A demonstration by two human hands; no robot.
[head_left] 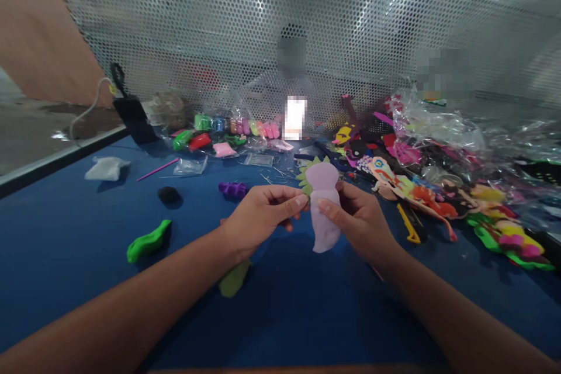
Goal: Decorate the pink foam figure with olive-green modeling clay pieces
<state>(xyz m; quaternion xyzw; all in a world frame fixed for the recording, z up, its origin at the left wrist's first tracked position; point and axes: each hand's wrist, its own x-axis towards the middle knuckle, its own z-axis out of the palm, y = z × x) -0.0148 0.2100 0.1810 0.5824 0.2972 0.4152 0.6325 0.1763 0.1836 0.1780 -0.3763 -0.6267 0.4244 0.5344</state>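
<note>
Held upright above the blue table is a flat pale-lilac clay figure [325, 228] with a rounded head and a body that tapers downward. Light-green pointed clay spikes [304, 174] run along the head's left and top edge. My right hand [362, 216] grips the figure from the right, thumb on its front and fingers behind. My left hand [267, 210] is closed in a pinch at the lowest green spikes by the figure's neck. A flat piece of olive-green clay [235, 279] lies under my left forearm, which covers part of it.
Green [149, 242], black [169, 194] and purple clay [233, 189] lie on the left. Finished clay figures [403, 184], a yellow cutter [408, 223] and plastic wrap [442, 128] crowd the right. Clay packs [236, 125] line the back, before a perforated metal panel [210, 23].
</note>
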